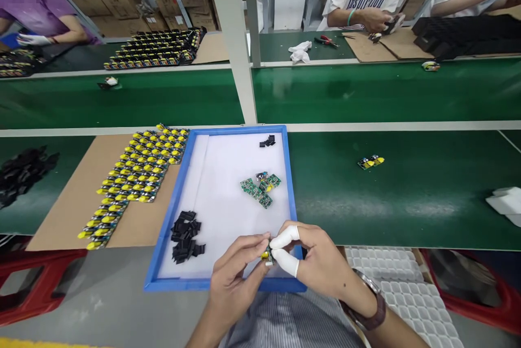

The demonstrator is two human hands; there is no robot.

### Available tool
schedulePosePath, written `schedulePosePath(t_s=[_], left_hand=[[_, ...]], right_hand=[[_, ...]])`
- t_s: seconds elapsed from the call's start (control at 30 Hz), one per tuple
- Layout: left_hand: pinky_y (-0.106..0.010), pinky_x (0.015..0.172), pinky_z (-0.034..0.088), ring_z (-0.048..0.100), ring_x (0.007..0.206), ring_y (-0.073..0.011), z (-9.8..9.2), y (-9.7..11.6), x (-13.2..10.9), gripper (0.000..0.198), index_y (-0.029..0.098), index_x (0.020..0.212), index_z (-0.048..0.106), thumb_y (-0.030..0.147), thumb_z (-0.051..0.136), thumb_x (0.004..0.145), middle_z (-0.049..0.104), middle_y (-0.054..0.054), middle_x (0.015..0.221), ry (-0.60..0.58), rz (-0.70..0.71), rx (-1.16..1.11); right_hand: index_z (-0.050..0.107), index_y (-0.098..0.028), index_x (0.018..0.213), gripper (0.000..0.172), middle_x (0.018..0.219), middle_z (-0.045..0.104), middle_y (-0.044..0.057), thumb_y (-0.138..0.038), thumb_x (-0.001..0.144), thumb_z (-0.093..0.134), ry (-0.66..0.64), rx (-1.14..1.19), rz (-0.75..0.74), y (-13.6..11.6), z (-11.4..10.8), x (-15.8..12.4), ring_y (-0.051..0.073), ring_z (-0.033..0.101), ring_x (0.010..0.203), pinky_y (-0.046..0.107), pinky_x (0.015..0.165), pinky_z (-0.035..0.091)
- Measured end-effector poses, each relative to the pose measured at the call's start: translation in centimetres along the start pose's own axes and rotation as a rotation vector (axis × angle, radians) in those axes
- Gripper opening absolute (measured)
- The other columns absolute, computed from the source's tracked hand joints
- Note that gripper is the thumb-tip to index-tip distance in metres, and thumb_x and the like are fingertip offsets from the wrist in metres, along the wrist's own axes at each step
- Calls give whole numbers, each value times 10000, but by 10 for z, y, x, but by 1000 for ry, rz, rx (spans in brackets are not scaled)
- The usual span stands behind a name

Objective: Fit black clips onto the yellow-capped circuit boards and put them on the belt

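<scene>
A small circuit board (266,255) with a yellow part on it is between the two hands, held up over the near edge of the tray, toward its right corner. The left hand (234,272) has its thumb and fingers drawn nearly together on the board's left side. The right hand (319,253), with white covers (287,236) on its thumb and forefinger, pinches it from the other side, the gap between the tips only as wide as the piece. The fingertips hide much of the board, so I cannot tell whether a black piece is also in the grip.

The step in hand looks like close fingertip work on this single board. From here, the next move seems to call for a steady left grip and a light, exact touch from the right.

Just beyond the hands, a loose cluster of green boards (253,189) lies in the blue-rimmed tray (240,130). Left of the left hand are black pieces (185,234); a few more (267,141) lie at the far end. Farther left, rows of yellow-topped boards (140,166) cover part of a cardboard sheet (140,223). Beyond the right hand, two boards (371,162) sit on the green worktop (325,201).
</scene>
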State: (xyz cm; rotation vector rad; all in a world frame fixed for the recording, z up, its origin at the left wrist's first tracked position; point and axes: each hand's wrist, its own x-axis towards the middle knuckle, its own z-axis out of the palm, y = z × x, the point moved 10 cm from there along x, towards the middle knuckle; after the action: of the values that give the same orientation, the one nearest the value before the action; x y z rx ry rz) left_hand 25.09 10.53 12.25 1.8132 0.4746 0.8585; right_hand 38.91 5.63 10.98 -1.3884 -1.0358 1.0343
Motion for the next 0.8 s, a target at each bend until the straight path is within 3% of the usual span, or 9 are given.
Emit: schedulePosePath(t_s=[0.2,0.37,0.47,0.67,0.8], left_hand=[[-351,850,642,687,1059,-225,-7,11,1,537,218,1325,643,-4,680,837,662,-100,1170,116,20,244],[-364,949,610,658,1133,-224,-3,19,0,531,237,1354,609,2,634,879,638,-98,1243,131,49,416],[-372,975,603,654,1142,-217,3,18,-2,564,257,1391,574,-4,617,893,636,-93,1257,104,54,425],[-371,940,610,660,1107,-212,3,31,-3,594,212,1374,583,-63,639,851,662,-89,1186,152,163,416],[-357,911,616,672,1068,-205,0,32,-4,574,179,1349,597,-75,642,836,670,-92,1142,178,171,404]], right_hand=[[774,-283,1128,231,986,743,43,-282,901,726,5,351,71,26,4,-7,184,716,817,341,808,600],[711,-305,1250,388,1078,682,64,-207,877,756,32,180,-77,21,1,-15,217,660,970,367,891,558],[714,-308,1250,375,1054,677,70,-214,888,749,70,105,-66,23,0,-16,227,642,961,384,893,550],[721,-315,1239,326,1128,669,76,-209,932,690,-32,161,-47,25,11,-13,232,642,1010,386,926,535],[735,-335,1202,304,1051,685,52,-190,941,677,-22,153,-93,20,13,-13,209,660,944,347,857,537]])
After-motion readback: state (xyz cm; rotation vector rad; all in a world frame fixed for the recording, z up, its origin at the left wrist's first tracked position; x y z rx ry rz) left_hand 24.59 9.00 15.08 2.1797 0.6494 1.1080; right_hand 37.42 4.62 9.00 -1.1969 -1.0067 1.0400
